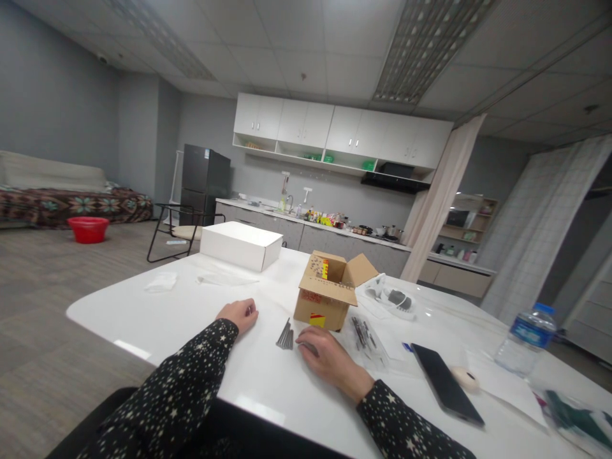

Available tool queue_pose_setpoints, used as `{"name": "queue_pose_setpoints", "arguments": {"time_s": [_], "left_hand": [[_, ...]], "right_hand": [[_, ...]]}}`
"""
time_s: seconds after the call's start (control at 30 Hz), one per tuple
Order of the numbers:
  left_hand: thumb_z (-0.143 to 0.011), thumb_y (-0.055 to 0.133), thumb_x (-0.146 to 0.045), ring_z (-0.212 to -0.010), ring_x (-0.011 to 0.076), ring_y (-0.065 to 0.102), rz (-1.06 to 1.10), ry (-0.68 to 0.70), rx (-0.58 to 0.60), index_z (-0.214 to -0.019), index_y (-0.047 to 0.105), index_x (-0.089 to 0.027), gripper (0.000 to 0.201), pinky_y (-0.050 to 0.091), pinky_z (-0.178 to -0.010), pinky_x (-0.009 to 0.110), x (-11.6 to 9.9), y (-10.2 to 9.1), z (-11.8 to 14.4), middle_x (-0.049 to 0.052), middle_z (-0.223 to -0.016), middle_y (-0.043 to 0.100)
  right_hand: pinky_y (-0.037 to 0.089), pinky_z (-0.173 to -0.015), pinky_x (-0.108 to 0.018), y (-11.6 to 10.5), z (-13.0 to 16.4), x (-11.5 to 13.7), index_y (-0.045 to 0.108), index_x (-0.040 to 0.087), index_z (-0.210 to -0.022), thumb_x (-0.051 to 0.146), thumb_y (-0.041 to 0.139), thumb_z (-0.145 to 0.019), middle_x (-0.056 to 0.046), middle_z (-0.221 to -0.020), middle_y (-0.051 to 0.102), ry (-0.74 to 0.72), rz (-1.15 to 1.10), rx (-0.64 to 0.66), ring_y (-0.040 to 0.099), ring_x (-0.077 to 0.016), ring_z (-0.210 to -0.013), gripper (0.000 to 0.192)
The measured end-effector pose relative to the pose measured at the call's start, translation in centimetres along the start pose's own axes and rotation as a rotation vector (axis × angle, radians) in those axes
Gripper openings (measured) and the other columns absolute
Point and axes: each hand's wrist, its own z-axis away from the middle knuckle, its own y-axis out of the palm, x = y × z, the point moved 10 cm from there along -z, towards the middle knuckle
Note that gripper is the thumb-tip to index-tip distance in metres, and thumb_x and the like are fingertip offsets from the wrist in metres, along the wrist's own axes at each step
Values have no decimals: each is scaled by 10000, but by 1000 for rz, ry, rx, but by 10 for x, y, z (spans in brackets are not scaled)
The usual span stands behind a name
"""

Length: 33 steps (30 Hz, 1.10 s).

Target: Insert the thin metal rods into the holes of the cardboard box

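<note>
My left hand point(240, 315) rests on the white table with its fingers loosely curled, and no object shows in it. To its right lies a small bunch of metal screws or nails point(285, 336), fanned out on the tabletop. My right hand point(327, 358) is just right of them, palm down, fingers bent and close together. Whatever may be under its fingertips is hidden. Behind this hand stands an open cardboard box point(321, 306) with its flaps up and a yellow-and-red label. A clear plastic bag of dark, slim pieces point(366, 338) lies beside the box.
A closed white box point(241, 245) stands at the back left of the table point(268, 395), near crumpled white tissue point(161, 282). On the right are a black phone point(447, 382), a round beige object point(465, 378), a water bottle point(526, 341) and a white device with a cable point(394, 299).
</note>
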Motion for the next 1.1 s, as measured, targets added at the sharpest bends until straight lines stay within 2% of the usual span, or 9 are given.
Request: {"name": "queue_pose_setpoints", "arguments": {"time_s": [1.1], "left_hand": [[-801,461,-373,-760,181,590,-18,9,7,-811,606,-218,212,389,-698,271,-1,-1,3,24,-810,665]], "right_hand": [[452,-819,-309,2,-3,3,649,197,-934,140,500,-866,-48,-904,662,-21,-48,5,592,-167,-876,173]]}}
